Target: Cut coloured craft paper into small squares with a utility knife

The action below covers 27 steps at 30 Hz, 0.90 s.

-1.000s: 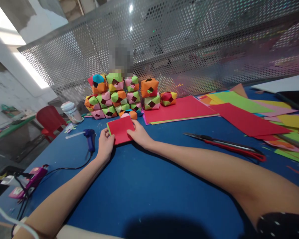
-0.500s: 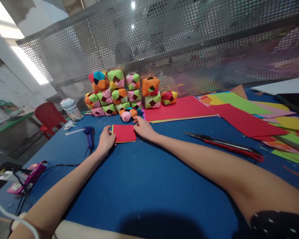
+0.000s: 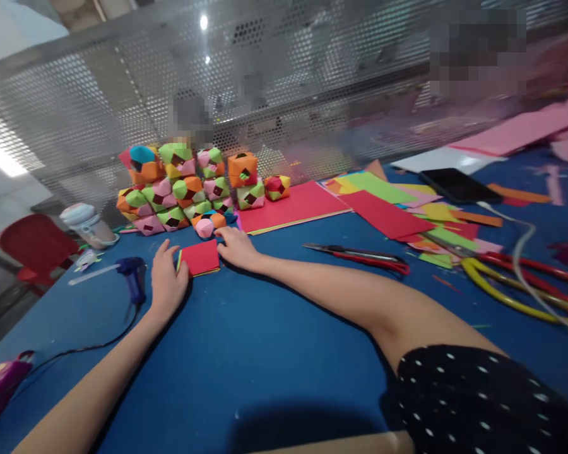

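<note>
A small stack of square paper with a red top sheet (image 3: 200, 258) lies flat on the blue table (image 3: 274, 353). My left hand (image 3: 166, 277) rests at its left edge, fingers stretched along the side and touching it. My right hand (image 3: 236, 246) lies at its right edge, fingers flat and pressed against the stack. Neither hand lifts it. Just behind stands a pile of folded paper cubes (image 3: 189, 186) in orange, green and pink, with one pink and orange cube (image 3: 207, 224) close to the stack.
A blue glue gun (image 3: 133, 277) with its cord lies left of my left hand. A red-handled cutter (image 3: 360, 255) lies to the right, large coloured sheets (image 3: 383, 208) and a phone (image 3: 457, 185) beyond it. A perforated metal screen (image 3: 312, 94) closes the back.
The red stack has been laid flat on the table and squared between both hands. The view has swung right, showing more of the table's right side.
</note>
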Motion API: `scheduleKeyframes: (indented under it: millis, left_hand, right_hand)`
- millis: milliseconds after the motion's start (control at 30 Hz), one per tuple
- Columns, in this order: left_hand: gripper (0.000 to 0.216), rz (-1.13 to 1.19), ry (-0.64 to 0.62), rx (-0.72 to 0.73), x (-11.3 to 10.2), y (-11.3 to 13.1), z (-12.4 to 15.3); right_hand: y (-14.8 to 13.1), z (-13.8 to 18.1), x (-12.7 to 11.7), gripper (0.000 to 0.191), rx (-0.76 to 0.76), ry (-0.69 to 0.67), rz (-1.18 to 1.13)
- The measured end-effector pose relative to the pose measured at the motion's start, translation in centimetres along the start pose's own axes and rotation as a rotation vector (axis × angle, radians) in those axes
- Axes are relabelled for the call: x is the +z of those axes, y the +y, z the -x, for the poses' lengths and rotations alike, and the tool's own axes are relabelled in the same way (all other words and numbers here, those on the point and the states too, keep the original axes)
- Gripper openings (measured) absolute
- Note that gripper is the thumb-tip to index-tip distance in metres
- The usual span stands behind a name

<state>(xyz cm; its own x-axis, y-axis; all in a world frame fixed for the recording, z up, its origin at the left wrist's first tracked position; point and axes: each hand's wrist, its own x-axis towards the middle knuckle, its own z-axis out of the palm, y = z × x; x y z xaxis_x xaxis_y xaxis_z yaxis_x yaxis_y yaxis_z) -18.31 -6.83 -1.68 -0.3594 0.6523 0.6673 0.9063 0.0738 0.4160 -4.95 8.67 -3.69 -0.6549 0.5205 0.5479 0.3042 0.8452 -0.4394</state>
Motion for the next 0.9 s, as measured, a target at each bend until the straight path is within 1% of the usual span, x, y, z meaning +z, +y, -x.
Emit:
scheduleKeyframes:
  millis: [100, 167, 233, 300, 367, 433, 500, 567, 633, 733, 800, 900]
  left_hand:
    - [0.034, -0.211, -0.046, 0.284, 0.0, 0.6, 0.2]
    - [0.036, -0.293, -0.083, 0.409, -0.1, 1.0, 0.3]
    - [0.039, -0.317, -0.089, 0.445, -0.1, 1.1, 0.4]
    - [0.040, -0.323, -0.073, 0.439, -0.1, 1.1, 0.3]
    - [0.041, -0.324, -0.059, 0.432, 0.0, 1.0, 0.2]
    - [0.040, -0.322, -0.047, 0.433, 0.0, 0.9, 0.1]
    - [0.038, -0.320, -0.041, 0.440, 0.1, 1.0, 0.1]
    - [0.037, -0.321, -0.047, 0.458, 0.1, 1.1, 0.1]
    - [0.038, -0.320, -0.055, 0.477, 0.1, 1.1, 0.0]
    - [0.038, -0.309, -0.055, 0.488, 0.1, 1.2, 0.0]
    - [0.038, -0.299, -0.057, 0.489, 0.1, 1.2, -0.1]
    - [0.037, -0.303, -0.070, 0.496, 0.1, 1.1, -0.1]
  right_hand:
    - [-0.8, 0.3, -0.7, 0.034, -0.197, -0.001, 0.068]
    - [-1.5, 0.6, -1.1, 0.031, -0.378, -0.036, 0.111]
    - [-2.3, 1.0, -1.7, 0.028, -0.552, -0.081, 0.151]
    - [-2.7, 1.4, -2.6, 0.031, -0.683, -0.117, 0.190]
    - [-2.7, 2.0, -3.8, 0.032, -0.761, -0.143, 0.230]
    - [-2.1, 3.1, -5.4, 0.031, -0.783, -0.165, 0.271]
    - [-0.8, 4.5, -7.3, 0.030, -0.747, -0.187, 0.315]
    - [1.0, 6.4, -9.3, 0.027, -0.656, -0.209, 0.367]
    - [3.1, 8.6, -11.4, 0.025, -0.528, -0.221, 0.418]
    - [6.1, 11.7, -14.2, 0.022, -0.294, -0.216, 0.477]
    - [7.6, 13.4, -15.6, 0.024, -0.154, -0.207, 0.499]
    - [8.7, 15.0, -16.5, 0.027, -0.012, -0.197, 0.498]
